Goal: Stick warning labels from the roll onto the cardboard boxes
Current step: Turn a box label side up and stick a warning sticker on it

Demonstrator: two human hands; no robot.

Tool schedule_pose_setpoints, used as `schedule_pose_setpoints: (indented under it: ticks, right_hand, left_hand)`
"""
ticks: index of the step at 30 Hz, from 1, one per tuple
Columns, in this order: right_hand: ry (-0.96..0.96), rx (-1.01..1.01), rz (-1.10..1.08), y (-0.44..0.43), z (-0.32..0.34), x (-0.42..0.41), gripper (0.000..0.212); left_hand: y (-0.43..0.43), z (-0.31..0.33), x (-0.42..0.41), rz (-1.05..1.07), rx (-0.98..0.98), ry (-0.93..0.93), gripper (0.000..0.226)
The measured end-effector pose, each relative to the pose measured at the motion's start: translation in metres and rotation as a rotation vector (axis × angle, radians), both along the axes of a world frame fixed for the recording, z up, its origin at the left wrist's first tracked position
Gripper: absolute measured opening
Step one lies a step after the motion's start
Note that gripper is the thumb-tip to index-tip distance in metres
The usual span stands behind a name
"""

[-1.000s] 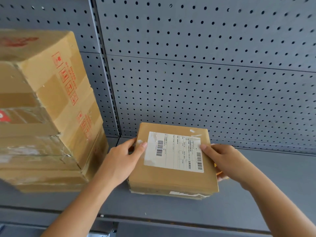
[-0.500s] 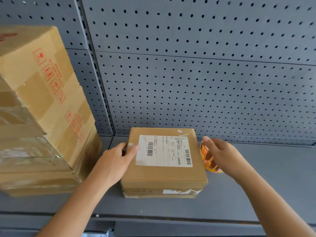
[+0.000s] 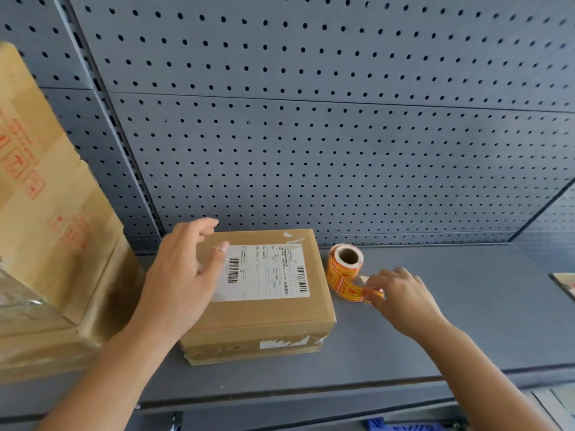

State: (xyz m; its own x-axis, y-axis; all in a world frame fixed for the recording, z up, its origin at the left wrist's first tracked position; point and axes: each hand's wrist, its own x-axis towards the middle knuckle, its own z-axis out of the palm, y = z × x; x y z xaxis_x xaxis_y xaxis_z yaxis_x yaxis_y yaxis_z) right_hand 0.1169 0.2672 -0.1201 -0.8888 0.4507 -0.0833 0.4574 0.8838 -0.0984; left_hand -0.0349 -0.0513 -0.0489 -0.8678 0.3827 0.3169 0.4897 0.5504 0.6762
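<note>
My left hand (image 3: 183, 275) lies loose and spread over the near-left corner of the small box (image 3: 264, 293), fingers apart, clamped on nothing. The label roll (image 3: 343, 267) sits on the shelf (image 3: 466, 321) just right of that box, lying on its side with its hollow core facing me. Its loose orange tail (image 3: 357, 292) runs out to the right, toward my right hand (image 3: 401, 301), whose fingertips are pinched on the tail's end. That hand is plainly the nearer one. I judge the next peel has to pull rightward, then carry back left over the box top beside the shipping slip (image 3: 264, 272).
</note>
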Motion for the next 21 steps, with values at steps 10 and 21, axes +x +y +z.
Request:
schedule_pose_setpoints:
  ticks: [10, 21]
  right_hand:
    - [0.526, -1.228, -0.325, -0.027, 0.046, -0.014, 0.025]
    - [0.688, -1.57, -0.28, -0.055, 0.062, -0.036, 0.029]
  left_hand:
    - [0.054, 0.015, 0.025, -0.33, 0.112, -0.128, 0.015]
    - [0.106, 0.0, 0.043, -0.468, 0.22, -0.424, 0.04]
